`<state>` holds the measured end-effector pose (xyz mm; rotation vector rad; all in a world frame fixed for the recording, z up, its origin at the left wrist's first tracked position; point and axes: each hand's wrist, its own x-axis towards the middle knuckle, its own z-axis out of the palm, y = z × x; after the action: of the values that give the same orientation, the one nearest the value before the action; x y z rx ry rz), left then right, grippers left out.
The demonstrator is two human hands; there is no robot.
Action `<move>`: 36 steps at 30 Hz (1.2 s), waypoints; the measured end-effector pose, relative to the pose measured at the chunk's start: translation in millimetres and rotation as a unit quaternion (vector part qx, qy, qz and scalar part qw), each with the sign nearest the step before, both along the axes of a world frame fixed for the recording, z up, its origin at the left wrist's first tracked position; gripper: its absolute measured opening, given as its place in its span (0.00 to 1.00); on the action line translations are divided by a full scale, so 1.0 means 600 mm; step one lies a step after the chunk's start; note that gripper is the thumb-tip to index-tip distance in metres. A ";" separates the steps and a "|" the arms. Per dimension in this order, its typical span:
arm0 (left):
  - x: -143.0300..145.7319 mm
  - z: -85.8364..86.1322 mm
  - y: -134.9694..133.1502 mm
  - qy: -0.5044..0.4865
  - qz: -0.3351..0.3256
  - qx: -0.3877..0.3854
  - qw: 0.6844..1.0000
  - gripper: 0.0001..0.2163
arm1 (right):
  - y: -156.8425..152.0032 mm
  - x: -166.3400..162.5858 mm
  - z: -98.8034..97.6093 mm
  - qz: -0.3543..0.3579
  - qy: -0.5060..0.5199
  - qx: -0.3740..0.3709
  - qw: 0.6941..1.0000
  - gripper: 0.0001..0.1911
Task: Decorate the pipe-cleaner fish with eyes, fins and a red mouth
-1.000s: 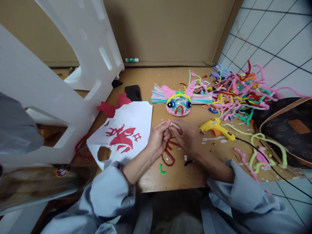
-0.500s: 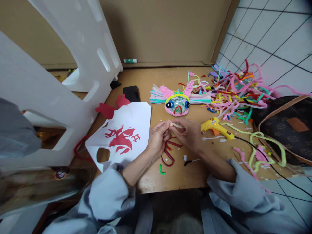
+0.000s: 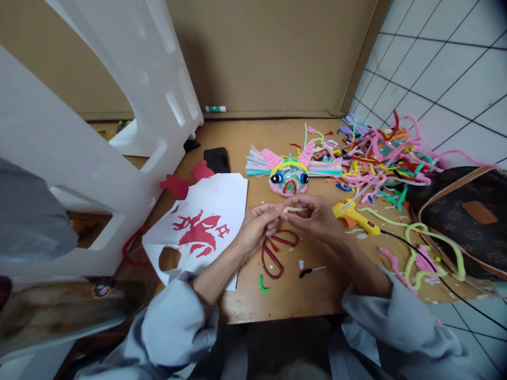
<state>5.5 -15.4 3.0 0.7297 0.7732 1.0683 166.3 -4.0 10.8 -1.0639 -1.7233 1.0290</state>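
My left hand [image 3: 258, 224] and my right hand [image 3: 316, 214] meet over the middle of the table. Between their fingertips is a thin whitish strip [image 3: 294, 209], pinched at its left end by the left hand and farther right by the right hand. Its material is unclear. Just below them lie scissors with red handles [image 3: 280, 265], their blades hidden under my left hand. Beyond the hands sits a craft animal head [image 3: 290, 182] with blue-rimmed eyes, pink ears and striped side bundles. A yellow glue gun [image 3: 358, 217] rests right of my right hand.
White paper [image 3: 233, 195] with red cutouts lies left, near a black phone [image 3: 216, 159]. Tangled pipe cleaners [image 3: 390, 158] and a brown bag [image 3: 455, 206] fill the right side. Green [image 3: 263, 285] and black scraps [image 3: 306, 272] lie in front. A white plastic panel [image 3: 158, 105] stands left.
My hands have shifted slightly right, and more of the whitish strip shows between them. More of the scissors' handles is uncovered. The whole view has moved a little.
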 end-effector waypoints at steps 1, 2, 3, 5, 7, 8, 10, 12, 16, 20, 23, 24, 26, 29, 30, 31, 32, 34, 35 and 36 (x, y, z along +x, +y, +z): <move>-0.003 0.002 0.001 0.007 -0.016 0.001 1.000 0.20 | 0.000 0.002 0.002 0.006 0.000 -0.005 1.000 0.13; -0.006 0.003 0.003 0.014 -0.025 0.002 1.000 0.19 | 0.001 0.003 0.003 0.013 -0.006 -0.010 1.000 0.12; -0.008 0.004 0.004 0.019 -0.027 0.003 0.999 0.19 | 0.001 0.004 0.004 0.018 -0.015 -0.015 1.000 0.12; -0.010 0.004 0.006 0.028 -0.012 0.011 0.999 0.19 | 0.001 0.006 0.007 0.022 -0.025 -0.019 0.999 0.12; -0.010 0.001 0.008 0.038 0.012 0.026 0.999 0.19 | 0.002 0.008 0.010 0.022 -0.028 -0.004 0.999 0.13; -0.009 -0.001 0.009 0.043 0.023 0.033 0.998 0.19 | 0.003 0.009 0.011 0.021 -0.030 0.009 0.999 0.13; -0.008 -0.005 0.009 0.056 0.038 0.043 0.997 0.19 | 0.004 0.013 0.014 0.021 -0.046 0.042 0.998 0.10; -0.006 -0.008 0.008 0.067 0.046 0.048 0.996 0.19 | 0.005 0.016 0.016 0.015 -0.082 0.082 0.993 0.07; -0.004 -0.010 0.005 0.073 0.051 0.049 0.995 0.20 | 0.003 0.019 0.016 -0.018 -0.157 0.181 0.971 0.07; -0.002 -0.011 0.005 0.060 0.075 0.044 0.994 0.18 | -0.002 0.012 0.010 -0.039 -0.203 0.251 0.946 0.09; 0.001 -0.011 0.006 0.037 0.106 0.025 0.993 0.16 | -0.008 0.001 0.001 -0.062 -0.249 0.282 0.924 0.12; 0.003 -0.011 0.006 0.030 0.114 0.018 0.993 0.15 | -0.011 -0.003 -0.002 -0.071 -0.266 0.294 0.915 0.13; 0.006 -0.010 0.004 0.019 0.128 0.010 0.992 0.15 | -0.016 -0.012 -0.009 -0.092 -0.298 0.315 0.896 0.15; 0.012 -0.009 0.000 0.012 0.143 0.011 0.990 0.15 | -0.023 -0.024 -0.020 -0.127 -0.322 0.333 0.877 0.16; 0.013 -0.009 -0.002 0.010 0.147 0.013 0.989 0.15 | -0.025 -0.028 -0.023 -0.141 -0.324 0.334 0.874 0.15; 0.015 -0.010 -0.004 0.008 0.151 0.015 0.988 0.15 | -0.027 -0.031 -0.025 -0.154 -0.324 0.335 0.871 0.14; 0.016 -0.011 -0.005 0.005 0.154 0.016 0.988 0.15 | -0.028 -0.033 -0.027 -0.162 -0.323 0.336 0.870 0.13; 0.018 -0.013 -0.007 -0.001 0.157 0.017 0.987 0.15 | -0.029 -0.036 -0.029 -0.166 -0.322 0.336 0.869 0.13; 0.019 -0.014 -0.007 -0.003 0.157 0.016 0.987 0.15 | -0.029 -0.036 -0.030 -0.161 -0.320 0.333 0.872 0.14; 0.020 -0.015 -0.008 -0.006 0.155 0.015 0.988 0.16 | -0.028 -0.035 -0.029 -0.153 -0.318 0.329 0.876 0.14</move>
<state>17.2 -20.1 -6.0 0.6395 0.8799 1.3670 145.1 -20.8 -6.8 -1.2144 -2.0873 -0.1709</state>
